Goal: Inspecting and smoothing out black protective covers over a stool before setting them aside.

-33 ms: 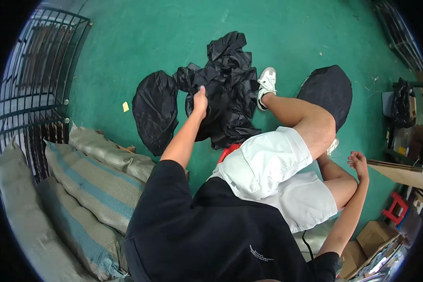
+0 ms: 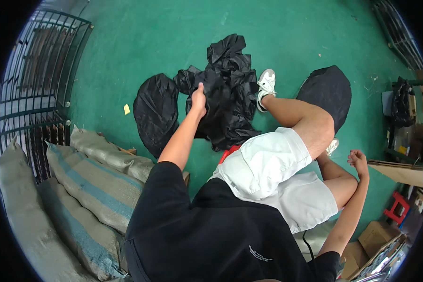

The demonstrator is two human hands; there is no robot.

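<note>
The left hand (image 2: 199,99) is gripping a crumpled heap of black plastic bags (image 2: 228,94), fingers closed into the folds. The heap is lying on the green floor (image 2: 141,42), far from the seated person, just left of a white sneaker (image 2: 266,83). A flatter black bag (image 2: 156,110) is lying to its left. The right hand (image 2: 358,160) is hanging free at the right, fingers loosely curled, holding nothing. Woven sacks (image 2: 94,183) are lying near left.

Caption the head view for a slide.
Seated person's left hand grips crumpled black fabric on green floor; right hand hangs free.
</note>
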